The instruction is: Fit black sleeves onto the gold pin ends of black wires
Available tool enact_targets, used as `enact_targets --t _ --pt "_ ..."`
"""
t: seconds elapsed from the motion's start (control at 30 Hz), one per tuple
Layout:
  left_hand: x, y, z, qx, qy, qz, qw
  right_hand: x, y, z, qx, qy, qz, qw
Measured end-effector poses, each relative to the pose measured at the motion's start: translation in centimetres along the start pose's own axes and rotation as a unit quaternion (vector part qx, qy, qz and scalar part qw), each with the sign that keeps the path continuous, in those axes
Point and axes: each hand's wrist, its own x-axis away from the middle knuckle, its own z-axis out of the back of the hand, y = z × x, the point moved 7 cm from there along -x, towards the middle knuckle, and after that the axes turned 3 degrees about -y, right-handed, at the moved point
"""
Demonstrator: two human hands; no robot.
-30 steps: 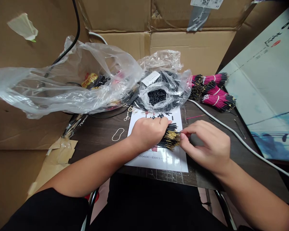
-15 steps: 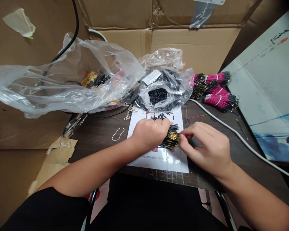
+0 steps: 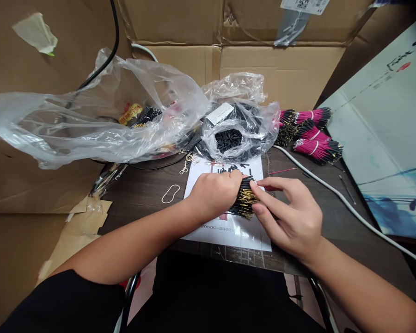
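Note:
My left hand (image 3: 217, 192) is closed around a bundle of thin wires (image 3: 244, 202). Black sleeves and gold-coloured pin ends stick out on its right side; the rest is hidden in my fist. At that end is my right hand (image 3: 287, 208), with its fingertips against the upper black sleeves and its thumb held apart lower down. No separate piece can be made out between those fingers. Under the bundle lies a printed white sheet (image 3: 211, 235). Short black tubes (image 3: 232, 169) are scattered on the sheet just beyond my left fist.
Behind my hands stands an open plastic bag of black tubes (image 3: 228, 140). Banded pink wire bundles (image 3: 314, 147) are piled at the right, near a white cable (image 3: 336, 188). A large clear bag (image 3: 125, 138) fills the left back. A rubber band (image 3: 170, 194) lies beside the sheet.
My right fingertips have shifted slightly up and left, from the gold ends to the black sleeves, and the thumb has come apart from them. My left hand keeps its grip.

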Motion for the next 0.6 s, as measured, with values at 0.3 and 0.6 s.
enact_targets --t 0.3,0.6 --pt "-0.2 -1.4 0.5 0.035 0.013 -0.01 0.999 -1.1 3.9 0.9 -0.032 -0.012 -0.085 0.996" --pt "-0.8 -2.7 1.1 0.093 0.068 -0.059 0.992 1.9 13.3 -0.6 0.101 -0.307 -0.214 0.922"
